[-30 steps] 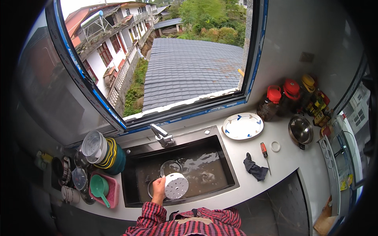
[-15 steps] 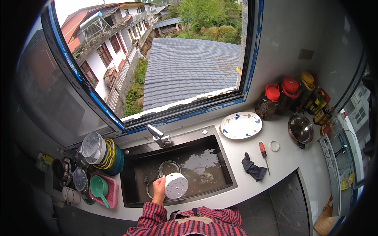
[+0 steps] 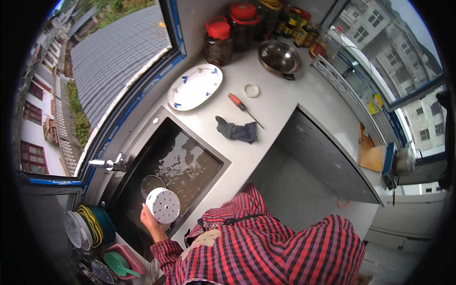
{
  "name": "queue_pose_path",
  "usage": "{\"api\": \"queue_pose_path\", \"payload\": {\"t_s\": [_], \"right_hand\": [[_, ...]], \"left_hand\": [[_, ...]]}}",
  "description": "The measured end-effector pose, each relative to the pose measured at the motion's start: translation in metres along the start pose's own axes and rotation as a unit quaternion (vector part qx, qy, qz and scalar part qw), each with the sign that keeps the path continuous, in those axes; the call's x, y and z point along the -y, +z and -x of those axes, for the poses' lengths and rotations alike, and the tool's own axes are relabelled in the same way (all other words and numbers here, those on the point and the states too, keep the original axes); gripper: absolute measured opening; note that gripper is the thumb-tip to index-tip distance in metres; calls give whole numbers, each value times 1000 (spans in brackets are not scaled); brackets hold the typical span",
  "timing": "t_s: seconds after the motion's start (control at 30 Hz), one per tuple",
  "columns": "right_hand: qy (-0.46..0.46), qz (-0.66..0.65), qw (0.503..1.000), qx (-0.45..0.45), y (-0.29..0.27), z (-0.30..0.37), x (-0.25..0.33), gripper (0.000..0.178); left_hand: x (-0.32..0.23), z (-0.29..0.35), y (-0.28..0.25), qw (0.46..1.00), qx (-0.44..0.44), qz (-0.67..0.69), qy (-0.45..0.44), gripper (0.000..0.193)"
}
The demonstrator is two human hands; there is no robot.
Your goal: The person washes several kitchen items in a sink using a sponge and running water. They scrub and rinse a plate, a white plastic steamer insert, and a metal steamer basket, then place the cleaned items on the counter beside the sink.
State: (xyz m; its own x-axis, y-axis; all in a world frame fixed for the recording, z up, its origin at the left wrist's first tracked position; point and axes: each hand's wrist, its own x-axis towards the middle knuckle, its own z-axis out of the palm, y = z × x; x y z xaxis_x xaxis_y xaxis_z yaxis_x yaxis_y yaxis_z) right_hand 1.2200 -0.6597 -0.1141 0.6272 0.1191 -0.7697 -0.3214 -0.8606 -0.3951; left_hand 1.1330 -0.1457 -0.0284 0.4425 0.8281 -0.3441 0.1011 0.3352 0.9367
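My left hand (image 3: pixel 149 217) grips the edge of a round white basket with slots in its base (image 3: pixel 163 205), above the near side of the sink (image 3: pixel 223 161). Its slotted face is turned up toward me. Murky water (image 3: pixel 183 151) fills the dark basin, with pale reflections on it. Just beyond the basket, a round see-through vessel (image 3: pixel 153 184) lies partly in the water. The faucet (image 3: pixel 110 164) stands at the sink's back edge. My right hand is out of sight; only a striped sleeve (image 3: pixel 323 251) shows on that side.
On the counter lie a dark cloth (image 3: pixel 237 131), a screwdriver (image 3: pixel 242 107), a pale ring (image 3: pixel 251 90), an oval plate (image 3: pixel 195 88) and a metal pan (image 3: pixel 279 58). Red-lidded jars (image 3: pixel 218 42) stand behind. Stacked bowls (image 3: pixel 90 228) and a green ladle (image 3: pixel 118 264) sit left of the sink.
My view has swung to the right, bringing in more counter and a second window. The left hand still grips the white basket above the sink.
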Motion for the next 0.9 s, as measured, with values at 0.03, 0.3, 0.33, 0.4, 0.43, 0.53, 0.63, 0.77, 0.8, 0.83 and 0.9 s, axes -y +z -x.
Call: {"api": "queue_pose_path", "payload": {"t_s": [0.03,0.3,0.33,0.4,0.43,0.53,0.63,0.77,0.8,0.83,0.9], "right_hand": [[9,1,1000,10,4,3,-9,35],[63,-12,997,49,16,30,-33,35],[67,-14,996,52,17,33,-35,35],[73,-15,996,54,20,38,-40,35],[77,-16,995,56,23,39,-42,35],[82,-16,995,62,26,42,-45,35],[83,-13,994,70,27,42,-46,35],[85,-7,993,81,27,43,-44,35],[85,-4,993,84,28,43,-43,35],[86,-2,993,86,28,43,-43,35],[85,-3,992,89,28,42,-42,35]], "left_hand": [[1,1,0,1000,13,8,6,40],[-11,-6,27,997,70,-38,-20,37],[-14,-7,32,996,74,-34,-20,37],[-17,-8,42,995,98,-31,-15,37],[-18,-9,47,994,105,-33,-14,37],[-21,-10,59,993,107,-41,-20,36],[-21,-11,62,993,104,-45,-24,36],[-15,-17,58,993,110,-29,-18,36],[-14,-19,56,994,97,-42,-28,36],[-12,-20,55,994,100,-42,-31,36],[-12,-23,53,993,107,-45,-33,36]]}}
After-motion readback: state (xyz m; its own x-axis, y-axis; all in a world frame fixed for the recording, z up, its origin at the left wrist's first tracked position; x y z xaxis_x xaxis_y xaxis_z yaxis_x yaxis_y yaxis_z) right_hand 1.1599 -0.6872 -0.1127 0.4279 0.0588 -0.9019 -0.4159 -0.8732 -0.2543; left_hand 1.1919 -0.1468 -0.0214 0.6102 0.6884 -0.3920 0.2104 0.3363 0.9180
